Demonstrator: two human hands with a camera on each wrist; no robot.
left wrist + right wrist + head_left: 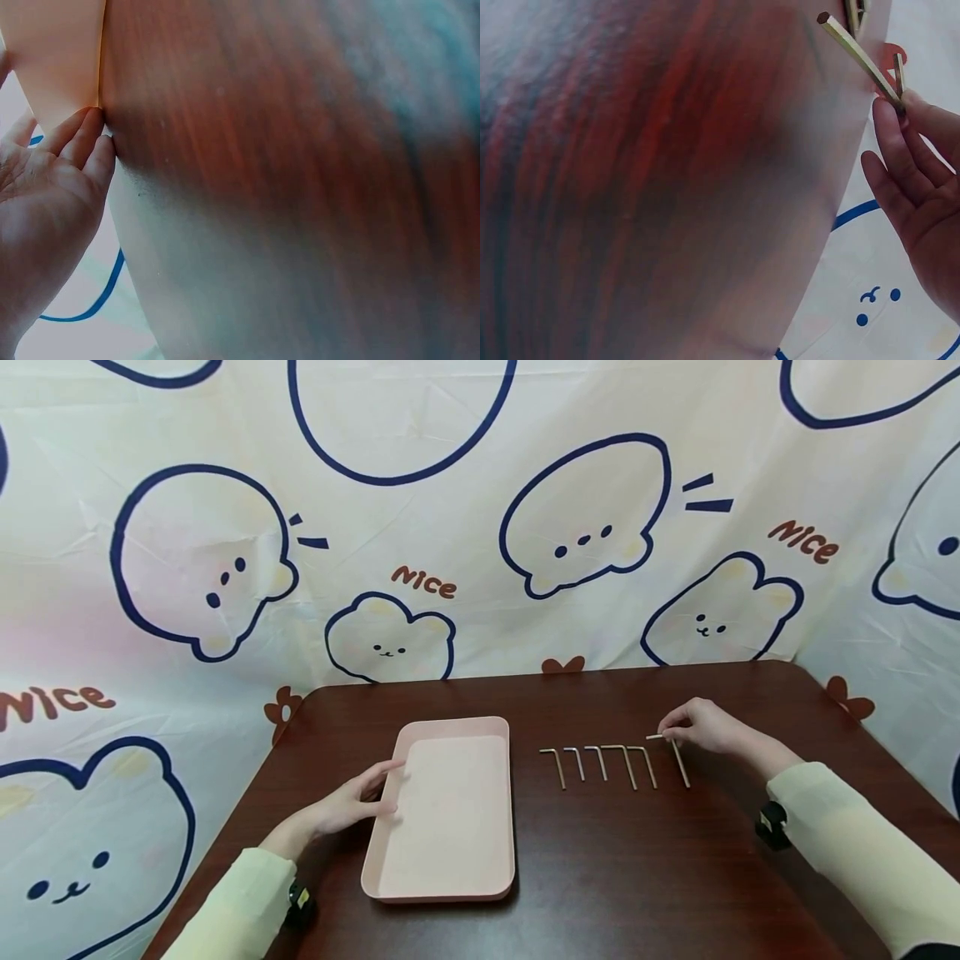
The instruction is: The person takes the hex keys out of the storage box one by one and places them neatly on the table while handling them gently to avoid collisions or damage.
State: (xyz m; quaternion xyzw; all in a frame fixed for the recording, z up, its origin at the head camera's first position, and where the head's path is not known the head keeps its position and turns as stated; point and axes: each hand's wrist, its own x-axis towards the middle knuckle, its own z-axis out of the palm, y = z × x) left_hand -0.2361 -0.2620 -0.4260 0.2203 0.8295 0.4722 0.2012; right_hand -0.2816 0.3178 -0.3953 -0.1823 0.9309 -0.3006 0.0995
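A pale pink tray [450,814] lies on the table, left of the middle. My left hand [345,800] rests on its left rim, fingers extended; in the left wrist view the fingertips [91,120] touch the tray's edge. Over the table's right side my right hand [708,727] pinches an L-shaped hex key [681,766] near its bend between thumb and fingers. Both arms of this brass-coloured hex key [862,64] show in the right wrist view. Left of it, several more hex keys [601,762] lie in a row, long arms pointing toward me.
The dark brown wooden table [630,877] reaches back to a pale cloth backdrop [480,527] printed with cartoon bears. The row of hex keys lies between the tray and my right hand.
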